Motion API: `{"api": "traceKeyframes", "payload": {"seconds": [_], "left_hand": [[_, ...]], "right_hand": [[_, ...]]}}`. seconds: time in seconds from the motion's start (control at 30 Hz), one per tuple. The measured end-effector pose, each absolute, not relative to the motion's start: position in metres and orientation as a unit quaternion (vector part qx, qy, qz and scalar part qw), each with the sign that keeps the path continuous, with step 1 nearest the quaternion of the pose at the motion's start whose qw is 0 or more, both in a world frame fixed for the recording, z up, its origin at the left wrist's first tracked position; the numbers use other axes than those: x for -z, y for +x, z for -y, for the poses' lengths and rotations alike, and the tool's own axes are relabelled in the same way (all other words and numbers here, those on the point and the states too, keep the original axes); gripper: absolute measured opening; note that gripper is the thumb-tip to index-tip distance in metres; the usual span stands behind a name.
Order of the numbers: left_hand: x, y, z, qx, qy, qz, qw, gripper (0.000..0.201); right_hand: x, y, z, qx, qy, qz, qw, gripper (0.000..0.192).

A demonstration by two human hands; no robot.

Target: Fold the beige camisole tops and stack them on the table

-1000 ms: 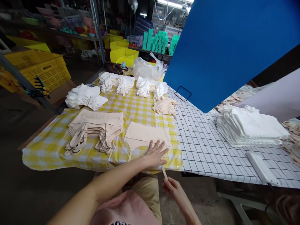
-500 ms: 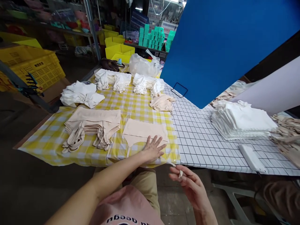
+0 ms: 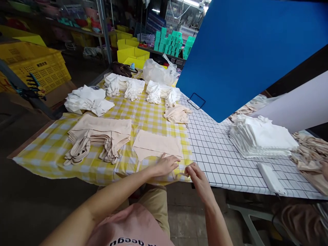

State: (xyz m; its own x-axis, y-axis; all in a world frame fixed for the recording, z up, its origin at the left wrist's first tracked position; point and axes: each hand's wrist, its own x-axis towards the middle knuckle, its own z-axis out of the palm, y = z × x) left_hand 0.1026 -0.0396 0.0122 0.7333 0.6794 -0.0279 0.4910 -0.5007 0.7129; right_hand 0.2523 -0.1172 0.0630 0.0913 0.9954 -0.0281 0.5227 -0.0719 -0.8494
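A beige camisole top (image 3: pixel 157 141) lies flat on the yellow checked cloth in front of me. My left hand (image 3: pixel 166 165) rests on its lower right part, palm down, fingers loosely extended. By the table's front edge, my right hand (image 3: pixel 197 176) pinches the end of the top's right shoulder strap (image 3: pixel 180 175), which stretches from near my left hand. The left strap (image 3: pixel 138 166) hangs straight down toward the edge. Left of this top, several matching beige tops (image 3: pixel 102 128) are stacked with their straps bunched toward me.
White folded tops (image 3: pixel 162 89) and a loose white heap (image 3: pixel 87 99) lie farther back, near a crumpled beige garment (image 3: pixel 177 113). A blue panel (image 3: pixel 230 58) rises at right. Beyond it sit a white stack (image 3: pixel 263 136), a white oblong object (image 3: pixel 271 178) and another person's hand (image 3: pixel 325 169).
My right hand has moved up and inward to the table edge, still pinching the strap. My left hand stays on the top, its fingers less spread. Another person's hand appears at the right edge.
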Motion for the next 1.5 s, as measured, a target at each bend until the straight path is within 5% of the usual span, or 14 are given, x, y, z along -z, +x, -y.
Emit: {"api": "traceKeyframes", "payload": {"seconds": [0.23,0.53,0.8,1.17,1.37,1.5], "left_hand": [[-0.038,0.092,0.038,-0.253,0.794,-0.315,0.454,0.020],[-0.020,0.087,0.030,-0.161,0.607,-0.414,0.659,0.015],[-0.014,0.080,0.013,-0.097,0.567,-0.421,0.702,0.020],[0.003,0.081,-0.013,-0.160,0.726,-0.460,0.486,0.015],[0.012,0.084,-0.021,-0.115,0.917,-0.343,0.166,0.014],[0.016,0.087,-0.025,-0.120,0.917,-0.349,0.153,0.019]], "right_hand": [[-0.042,0.239,0.100,-0.357,-0.671,0.596,0.259,0.043],[-0.025,0.225,0.097,-0.222,-0.674,0.657,0.254,0.029],[-0.014,0.224,0.084,-0.135,-0.618,0.740,0.230,0.031],[0.001,0.234,0.044,-0.231,-0.672,0.619,0.333,0.023],[0.016,0.239,0.029,-0.281,-0.699,0.559,0.346,0.031],[0.016,0.239,0.026,-0.296,-0.708,0.539,0.346,0.033]]}}
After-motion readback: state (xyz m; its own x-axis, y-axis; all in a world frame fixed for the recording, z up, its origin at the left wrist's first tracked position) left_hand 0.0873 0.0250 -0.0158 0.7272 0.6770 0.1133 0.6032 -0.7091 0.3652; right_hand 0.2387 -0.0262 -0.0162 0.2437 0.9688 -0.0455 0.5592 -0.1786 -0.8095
